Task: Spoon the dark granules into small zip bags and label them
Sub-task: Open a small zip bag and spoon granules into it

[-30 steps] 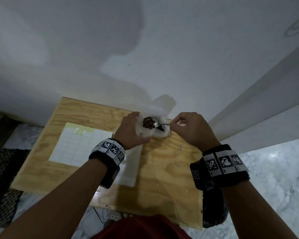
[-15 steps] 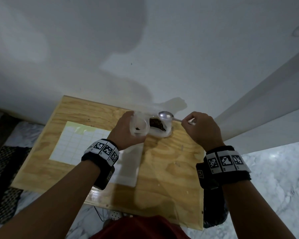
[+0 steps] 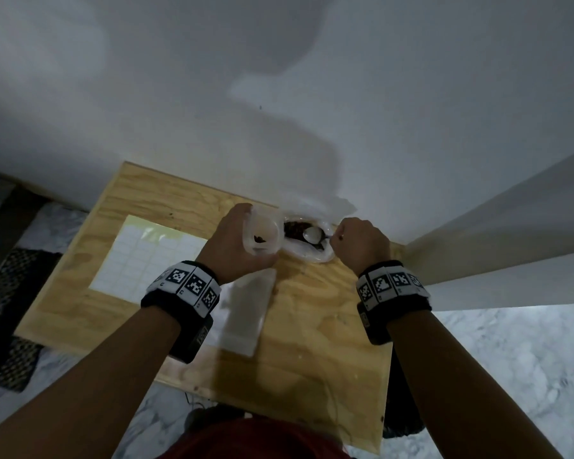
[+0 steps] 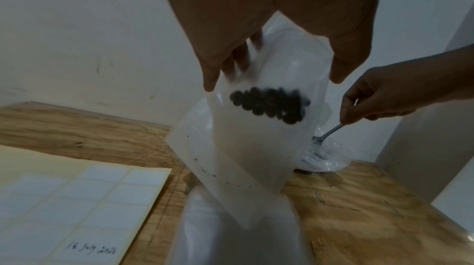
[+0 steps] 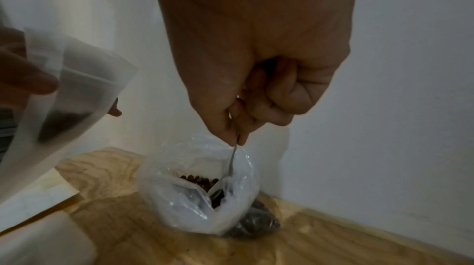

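My left hand (image 3: 234, 245) holds a small frosted zip bag (image 3: 262, 236) upright above the board, its mouth wide; a clump of dark granules (image 4: 271, 105) lies inside it. Just to its right a crumpled clear plastic bag (image 3: 312, 233) of dark granules (image 5: 200, 180) stands at the board's far edge by the wall. My right hand (image 3: 358, 243) pinches the handle of a metal spoon (image 3: 314, 234), whose bowl is down inside that clear bag. In the right wrist view the spoon (image 5: 232, 164) hangs almost straight down from my fingers.
A sheet of white blank labels (image 3: 146, 256) lies on the left of the plywood board (image 3: 312, 342); "16 July 2026" is written on one. A stack of empty frosted zip bags (image 3: 246, 313) lies under my left wrist. The white wall rises right behind the board.
The spoon tipped its granules into the small zip bag, swung out to the right empty, and now dips into the clear bag. My left hand kept holding the zip bag.
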The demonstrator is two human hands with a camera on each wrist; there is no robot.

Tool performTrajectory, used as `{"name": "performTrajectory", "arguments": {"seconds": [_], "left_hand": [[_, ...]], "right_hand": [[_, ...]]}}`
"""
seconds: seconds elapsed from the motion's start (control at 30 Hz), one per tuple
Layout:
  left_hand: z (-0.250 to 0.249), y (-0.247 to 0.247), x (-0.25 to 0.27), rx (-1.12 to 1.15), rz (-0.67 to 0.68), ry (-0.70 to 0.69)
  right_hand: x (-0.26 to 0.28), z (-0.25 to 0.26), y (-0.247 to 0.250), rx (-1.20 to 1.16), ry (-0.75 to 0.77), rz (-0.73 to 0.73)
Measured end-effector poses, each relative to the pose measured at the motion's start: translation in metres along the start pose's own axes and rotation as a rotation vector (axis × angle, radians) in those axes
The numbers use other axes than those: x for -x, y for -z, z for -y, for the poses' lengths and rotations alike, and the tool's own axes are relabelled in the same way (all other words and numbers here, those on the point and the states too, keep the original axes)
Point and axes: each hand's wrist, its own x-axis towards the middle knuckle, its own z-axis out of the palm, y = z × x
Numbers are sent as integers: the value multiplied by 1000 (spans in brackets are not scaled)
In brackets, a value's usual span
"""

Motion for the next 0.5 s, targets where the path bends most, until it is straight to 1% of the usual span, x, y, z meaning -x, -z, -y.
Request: {"name": "performTrajectory", "arguments": {"seconds": [0.13, 0.2, 0.3, 0.37, 0.5], "left_hand": [[1, -2, -1, -26, -7, -19], [4, -2, -1, -37, -3, -14], [8, -2, -1, -56, 1, -3], [7, -2, -1, -70, -4, -10], [1, -3, -1, -113, 2, -22]], "right_hand": [[-3, 5, -11, -50, -10, 57], [-5, 8, -19, -158, -30, 76], [-7, 6, -33, -384, -58, 136], [-5, 1, -38, -480, -85, 127], [5, -14, -37, -596, -129, 44]]}}
